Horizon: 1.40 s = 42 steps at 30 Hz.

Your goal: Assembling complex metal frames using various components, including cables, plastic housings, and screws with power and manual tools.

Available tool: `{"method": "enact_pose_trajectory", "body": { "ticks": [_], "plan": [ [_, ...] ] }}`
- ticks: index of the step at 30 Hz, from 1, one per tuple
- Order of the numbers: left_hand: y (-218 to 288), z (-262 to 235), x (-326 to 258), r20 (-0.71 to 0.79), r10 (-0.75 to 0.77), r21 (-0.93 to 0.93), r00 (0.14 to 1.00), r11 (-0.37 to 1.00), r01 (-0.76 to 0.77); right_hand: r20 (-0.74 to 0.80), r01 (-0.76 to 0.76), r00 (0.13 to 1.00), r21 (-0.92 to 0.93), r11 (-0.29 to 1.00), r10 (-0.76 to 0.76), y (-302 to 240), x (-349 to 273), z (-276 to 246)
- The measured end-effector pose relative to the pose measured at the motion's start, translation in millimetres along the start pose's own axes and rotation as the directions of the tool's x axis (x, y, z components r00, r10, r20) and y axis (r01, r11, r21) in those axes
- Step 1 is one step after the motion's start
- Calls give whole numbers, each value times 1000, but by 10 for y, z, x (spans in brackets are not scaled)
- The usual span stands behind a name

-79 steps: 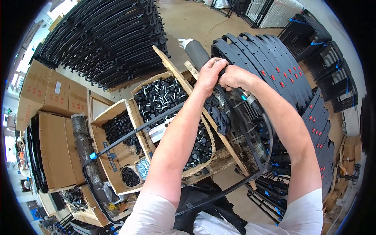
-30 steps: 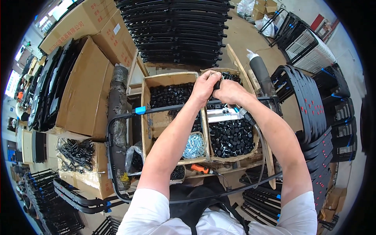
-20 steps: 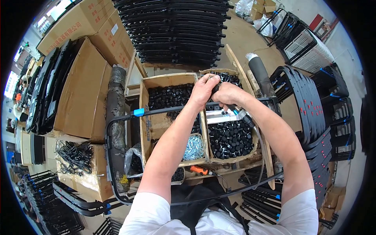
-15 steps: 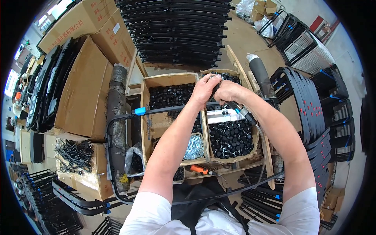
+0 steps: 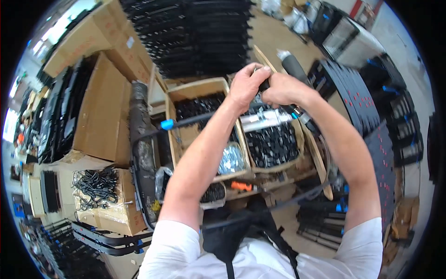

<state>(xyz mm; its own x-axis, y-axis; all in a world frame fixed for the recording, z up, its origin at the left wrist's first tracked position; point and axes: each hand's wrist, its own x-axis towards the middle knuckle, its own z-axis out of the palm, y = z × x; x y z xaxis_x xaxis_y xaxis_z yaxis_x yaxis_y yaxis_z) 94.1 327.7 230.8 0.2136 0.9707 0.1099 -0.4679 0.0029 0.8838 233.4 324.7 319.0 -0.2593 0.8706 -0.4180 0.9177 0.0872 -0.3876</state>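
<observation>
My right hand is closed round a dark air-powered driver, whose hose runs down along my right forearm. Right beside it, my left hand has its fingers curled and the thumb pressed in near the driver's front end; what it grips is hidden. Beneath both hands lies a large black bent-tube frame, held tilted over the boxes, with blue tape on its left part. The near bar of the frame crosses in front of my body. Motion blurs the picture.
Below are wooden trays of black knobs and silver screws. An orange-handled tool hangs at the near edge. Wrapped posts flank the trays. Cartons stand left; curved black panels stand right.
The whole view has shifted and turned a little. The frame's near right side has swung upward. Both hands stay close together at the driver.
</observation>
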Motion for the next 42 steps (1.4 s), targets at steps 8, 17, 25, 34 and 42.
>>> {"method": "enact_pose_trajectory", "body": {
  "ticks": [8, 17, 25, 34, 42],
  "plan": [
    [-517, 793, -2109, 433, -187, 29, 882, 981, 194, 56, -64, 996, -137, 988, 73, 510, -2296, 1065],
    [-1047, 1055, -3114, 429, -361, -46, 828, 907, 419, 165, -190, 966, -60, 980, 197, 779, -3088, 1842],
    [-1077, 1177, -3338, 294, -244, 21, 924, 968, 249, 101, -70, 992, -22, 997, 72, 942, -3189, 2014],
    [-1242, 1182, -3552, 198, -214, 19, 957, 977, 214, 51, -48, 998, -20, 999, 48, 934, -3282, 2152],
    [-1418, 1254, -3632, 157, -163, 50, 974, 986, 157, 147, -47, 988, 21, 999, 44, 1171, -3158, 2327]
  ]
}}
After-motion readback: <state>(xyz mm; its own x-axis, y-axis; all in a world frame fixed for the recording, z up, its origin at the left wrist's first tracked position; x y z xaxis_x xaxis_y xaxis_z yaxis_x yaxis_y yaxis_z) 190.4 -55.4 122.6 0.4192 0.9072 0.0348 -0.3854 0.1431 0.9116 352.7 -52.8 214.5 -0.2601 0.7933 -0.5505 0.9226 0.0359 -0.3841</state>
